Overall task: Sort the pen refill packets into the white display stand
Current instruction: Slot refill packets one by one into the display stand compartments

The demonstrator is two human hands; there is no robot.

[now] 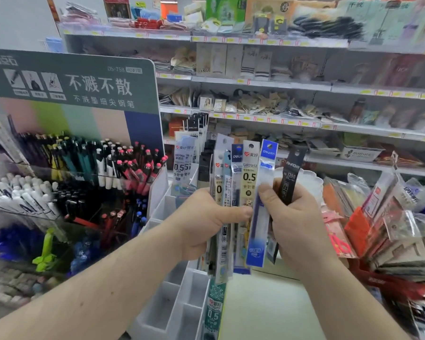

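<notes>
My left hand [206, 222] grips a fanned bunch of pen refill packets [231, 192], held upright above the white display stand [177, 305]. My right hand [297, 217] pinches a blue-topped packet [265, 182] with the thumb on its front, and a black packet [291, 177] sticks up between its fingers. The stand has several open white compartments below my hands. Its rear slots hold upright refill packets [185, 155]. A green packet [214, 307] stands in a front slot.
A tiered pen display [71, 173] with a green sign stands at the left. Store shelves [280, 84] fill the background. Piles of bagged stationery [390, 229] sit at the right, beside a pale counter surface [263, 307].
</notes>
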